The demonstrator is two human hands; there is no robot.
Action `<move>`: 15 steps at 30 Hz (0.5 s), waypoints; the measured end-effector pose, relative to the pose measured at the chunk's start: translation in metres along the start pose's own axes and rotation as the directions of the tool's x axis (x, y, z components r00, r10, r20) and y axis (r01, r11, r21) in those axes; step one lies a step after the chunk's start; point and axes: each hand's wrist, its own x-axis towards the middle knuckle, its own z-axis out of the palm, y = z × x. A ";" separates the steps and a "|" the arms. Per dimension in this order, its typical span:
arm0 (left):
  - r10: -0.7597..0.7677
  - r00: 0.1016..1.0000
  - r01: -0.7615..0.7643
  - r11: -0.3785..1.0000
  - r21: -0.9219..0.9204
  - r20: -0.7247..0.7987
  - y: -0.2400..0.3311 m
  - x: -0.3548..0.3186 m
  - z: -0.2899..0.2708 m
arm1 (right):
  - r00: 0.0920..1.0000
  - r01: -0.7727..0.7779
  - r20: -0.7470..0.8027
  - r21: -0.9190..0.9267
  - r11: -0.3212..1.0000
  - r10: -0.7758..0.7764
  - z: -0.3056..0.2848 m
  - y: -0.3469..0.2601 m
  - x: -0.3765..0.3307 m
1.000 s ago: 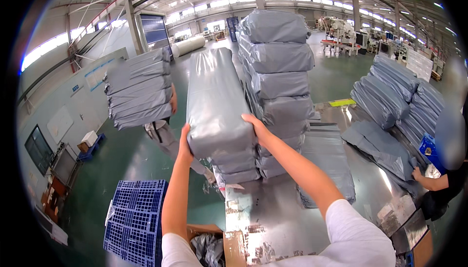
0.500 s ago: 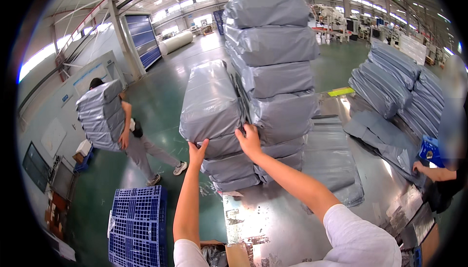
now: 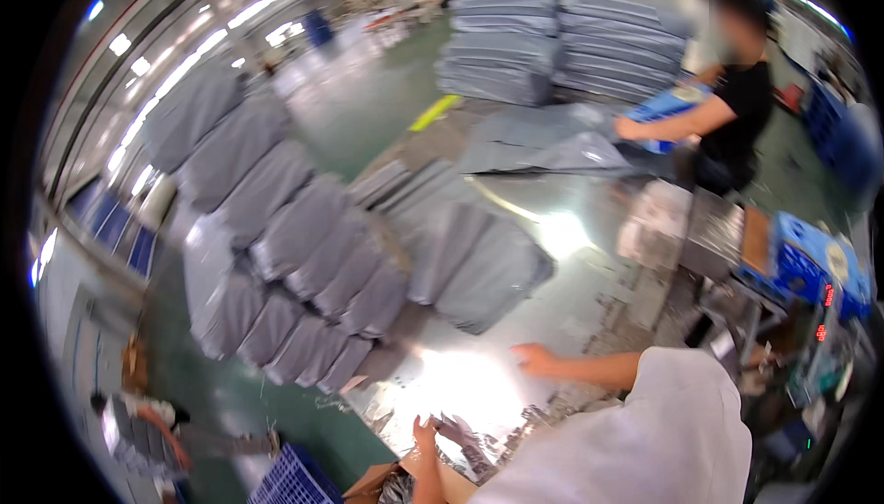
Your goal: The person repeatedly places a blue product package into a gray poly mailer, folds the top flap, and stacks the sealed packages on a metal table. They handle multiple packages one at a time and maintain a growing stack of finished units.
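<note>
My left hand (image 3: 425,432) hovers by the near edge of the shiny metal table (image 3: 589,297), its fingers loosely apart and nothing in them. Over the table's middle is my right hand (image 3: 536,359), empty, loosely open and slightly blurred. Both hands are apart from the tall stack of grey plastic-wrapped bundles (image 3: 276,168), which rises at the left end of the table. A shorter column of the same bundles (image 3: 216,297) stands against it. Flat grey plastic bags (image 3: 488,269) lie on the table between that stack and my right hand.
Across the table a person in black (image 3: 737,108) handles grey sheeting (image 3: 543,140) and a blue package (image 3: 668,108). More grey bundles (image 3: 502,67) are piled behind. A blue pallet (image 3: 290,481) and an opened carton (image 3: 373,481) sit at lower left, near another person carrying bundles (image 3: 138,440).
Both my hands have come off the shorter column of grey bundles and drawn back over the table. My view has swung to the right. The person across now holds the blue package over the sheeting.
</note>
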 end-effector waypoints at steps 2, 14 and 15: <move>0.100 0.985 -0.063 0.968 -0.244 0.144 0.032 -0.072 0.070 | 0.978 -0.030 -0.209 -0.188 0.982 -0.011 -0.080 0.078 -0.059; 0.476 0.851 -0.511 0.849 0.137 0.223 0.177 -0.005 0.123 | 0.558 -0.619 -0.548 -0.775 -0.127 0.623 -0.459 0.157 -0.219; 0.487 0.836 -0.530 0.836 0.143 0.251 0.190 0.021 0.125 | 0.676 -0.575 -0.510 -0.817 -0.053 0.532 -0.474 0.199 -0.245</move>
